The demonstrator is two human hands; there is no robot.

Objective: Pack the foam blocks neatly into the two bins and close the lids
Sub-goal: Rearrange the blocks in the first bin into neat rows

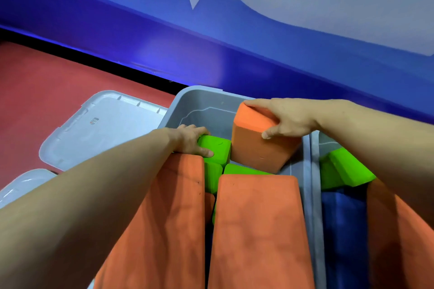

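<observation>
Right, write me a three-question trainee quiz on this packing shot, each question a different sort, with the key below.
1. True or false: the right hand grips a green block.
2. Multiple choice: where is the grey lid? A) shut on the left bin B) lying on the red floor left of the bin C) held in the left hand.
3. Short answer: what colour is the block that the left hand grips in the left bin?

Key
1. False: its fingers curl round the tilted orange block.
2. B.
3. Green: the green block sits at the far end of the bin.
</observation>
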